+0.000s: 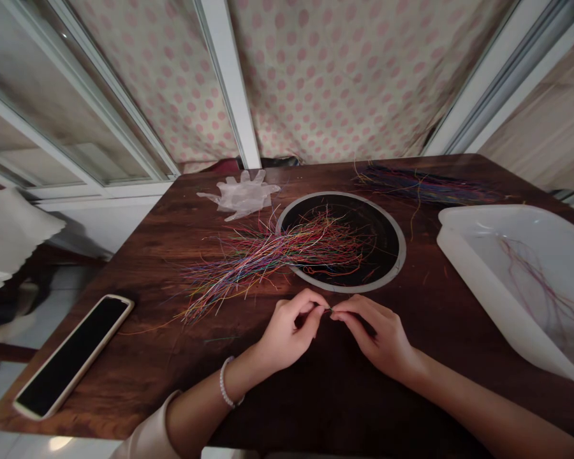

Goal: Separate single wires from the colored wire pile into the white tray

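My left hand (294, 328) and my right hand (375, 331) meet fingertip to fingertip above the near part of the table. Each pinches thumb against forefinger on a thin dark wire (330, 310), of which only a short bit shows between them. Just beyond my hands, a loose bundle of many-coloured thin wires (268, 255) lies partly on the wood and partly across a round black plate with a grey rim (400, 255). A short green wire (221, 339) rests to the left of my left hand.
A phone (74, 357) lies at the table's left edge. Behind the bundle is a clear plastic glove (243, 194). Another pile of dark coloured wires (421, 185) is at the back right. A white tray (459, 239) on the right holds several reddish wires (540, 274).
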The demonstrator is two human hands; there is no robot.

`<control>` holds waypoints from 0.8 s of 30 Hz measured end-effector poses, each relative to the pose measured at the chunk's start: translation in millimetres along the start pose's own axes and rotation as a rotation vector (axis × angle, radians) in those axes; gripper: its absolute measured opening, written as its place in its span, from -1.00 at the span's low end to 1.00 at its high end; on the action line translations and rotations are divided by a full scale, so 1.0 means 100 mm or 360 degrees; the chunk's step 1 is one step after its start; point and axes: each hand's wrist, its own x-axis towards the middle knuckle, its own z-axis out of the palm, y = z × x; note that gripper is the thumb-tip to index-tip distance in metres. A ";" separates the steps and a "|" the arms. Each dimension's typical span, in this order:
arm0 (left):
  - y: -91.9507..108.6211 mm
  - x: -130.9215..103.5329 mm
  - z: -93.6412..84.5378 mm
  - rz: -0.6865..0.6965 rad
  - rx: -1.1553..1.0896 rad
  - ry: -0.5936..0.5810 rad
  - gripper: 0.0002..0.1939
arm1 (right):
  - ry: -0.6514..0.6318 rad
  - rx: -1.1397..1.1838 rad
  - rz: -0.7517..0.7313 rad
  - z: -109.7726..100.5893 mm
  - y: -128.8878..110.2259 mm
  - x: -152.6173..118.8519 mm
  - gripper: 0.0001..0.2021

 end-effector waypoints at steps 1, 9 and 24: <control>0.00 0.00 0.00 0.0002 -0.0021 -0.0006 -0.85 | -0.0019 0.0047 0.0043 0.00 -0.01 0.01 -0.87; -0.02 0.00 0.00 0.0055 -0.0098 -0.0043 -0.84 | -0.0350 0.1072 0.0751 -0.01 0.02 0.11 -0.81; 0.04 0.03 -0.05 -0.0225 -0.0837 -0.0457 -0.75 | -0.0859 0.2213 0.1430 -0.03 0.10 0.11 -0.80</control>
